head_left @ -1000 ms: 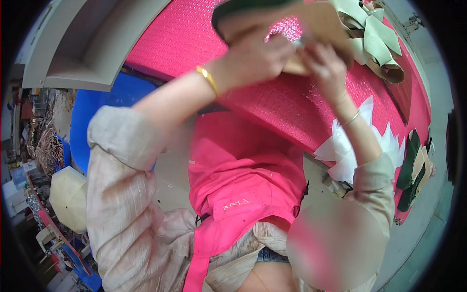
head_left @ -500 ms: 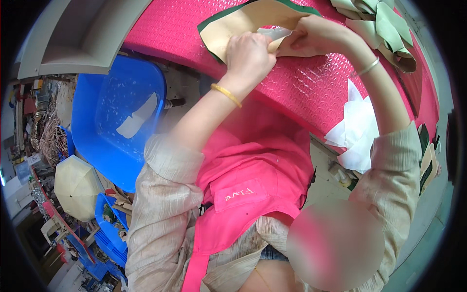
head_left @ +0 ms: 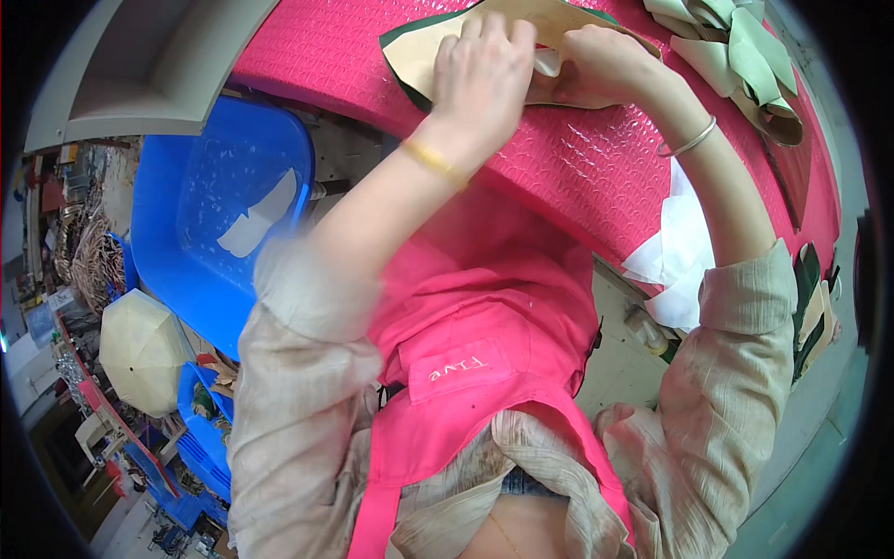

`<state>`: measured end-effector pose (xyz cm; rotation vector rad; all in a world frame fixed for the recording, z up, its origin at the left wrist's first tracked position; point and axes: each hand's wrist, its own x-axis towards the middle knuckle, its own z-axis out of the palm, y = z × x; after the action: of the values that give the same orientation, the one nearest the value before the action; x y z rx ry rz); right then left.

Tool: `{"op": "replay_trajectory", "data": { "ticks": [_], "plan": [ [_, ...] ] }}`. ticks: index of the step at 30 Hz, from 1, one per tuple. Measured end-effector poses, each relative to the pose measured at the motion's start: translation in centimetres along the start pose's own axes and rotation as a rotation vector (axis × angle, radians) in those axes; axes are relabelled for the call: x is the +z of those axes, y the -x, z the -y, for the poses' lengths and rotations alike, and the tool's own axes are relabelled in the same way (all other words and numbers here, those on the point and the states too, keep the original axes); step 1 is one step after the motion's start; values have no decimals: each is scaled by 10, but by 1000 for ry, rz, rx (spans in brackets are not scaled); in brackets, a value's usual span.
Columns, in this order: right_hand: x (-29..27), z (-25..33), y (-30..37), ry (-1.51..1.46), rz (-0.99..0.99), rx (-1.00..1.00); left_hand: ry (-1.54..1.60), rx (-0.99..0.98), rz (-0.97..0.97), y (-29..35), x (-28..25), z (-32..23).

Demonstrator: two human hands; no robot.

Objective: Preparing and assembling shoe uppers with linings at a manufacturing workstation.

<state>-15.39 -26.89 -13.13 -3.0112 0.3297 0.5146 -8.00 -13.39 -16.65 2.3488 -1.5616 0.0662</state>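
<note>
A curved beige piece of sheet material [head_left: 410, 56] with a dark green edge and underside lies at the table's far side; it looks like leather. My left hand [head_left: 484, 79] is over its left part, slightly blurred, fingers spread and bent with their tips hidden. My right hand [head_left: 605, 65] is closed on the piece's right part, thumb tucked beneath and out of sight. Between my hands a small white slip [head_left: 548, 62] shows against the beige, beside the right fingers. I cannot tell whether it is attached.
The table has a pink textured cover [head_left: 568, 168]. White paper scraps [head_left: 675, 242] hang over its near right edge. Pale green pieces [head_left: 745, 56] lie piled at the far right. A blue tub [head_left: 177, 205] holding a white scrap stands left, below a grey metal housing [head_left: 140, 74].
My left hand has loosened from a closed grip and shifted slightly up, its fingers spreading. The right hand stays on the beige piece. The whole view has shifted slightly.
</note>
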Motion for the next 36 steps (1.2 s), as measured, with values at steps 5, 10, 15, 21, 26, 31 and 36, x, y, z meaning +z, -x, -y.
{"op": "replay_trajectory", "data": {
  "ticks": [5, 10, 15, 21, 26, 31, 36],
  "plan": [
    [0, 3, 2, 87, -8, 29, 125, 478, -338, 45, 20, -14],
    [11, -13, 0, 56, -117, -98, 254, 253, -247, 45, 33, -17],
    [6, -19, -1, 43, 50, -101, 154, 325, -298, 32, 43, -25],
    [-4, -28, 7, 9, 159, -112, 184, 296, -177, 30, 34, -35],
    [-6, -32, 9, 56, 198, -73, 243, 353, -291, 27, 48, -36],
    [-1, -35, 13, 112, 159, -79, 232, 354, -245, 18, 51, -49],
    [-2, -41, 11, 109, 279, 21, 375, 294, -201, 18, 48, -52]
  ]
}}
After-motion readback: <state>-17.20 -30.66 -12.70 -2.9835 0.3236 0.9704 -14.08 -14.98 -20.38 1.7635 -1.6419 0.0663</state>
